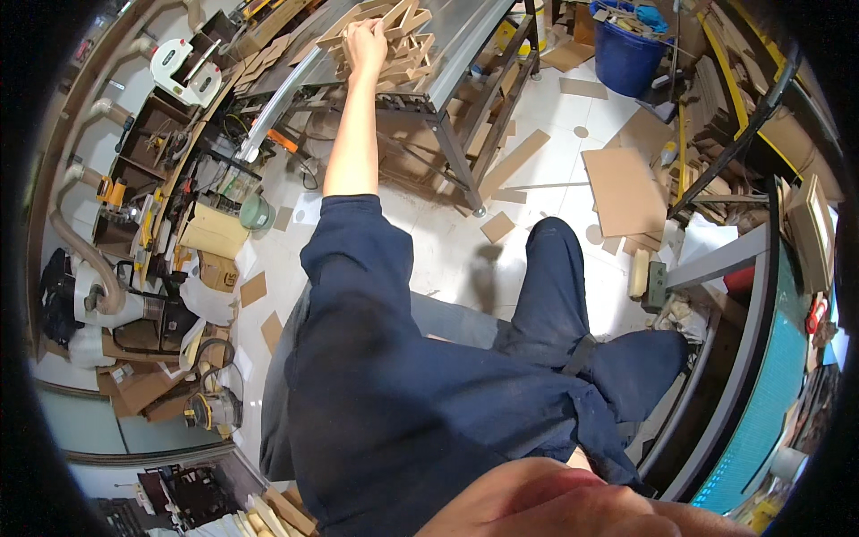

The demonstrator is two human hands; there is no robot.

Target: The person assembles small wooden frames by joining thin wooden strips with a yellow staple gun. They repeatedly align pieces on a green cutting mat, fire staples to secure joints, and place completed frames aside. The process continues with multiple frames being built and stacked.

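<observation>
Stretched far forward, my left hand is closed with its fingers on a light-brown wooden frame, at the near left part of a grey metal-topped table. Several similar angular, thin-walled wooden pieces lie in a pile around and under the hand. The fingertips are partly hidden behind the hand and the pieces. My right hand does not show.
Cardboard-brown sheets and offcuts lie on the white floor. A blue bin full of scraps stands beyond. At left are a white band saw and cluttered shelves; at right, a green-topped workbench.
</observation>
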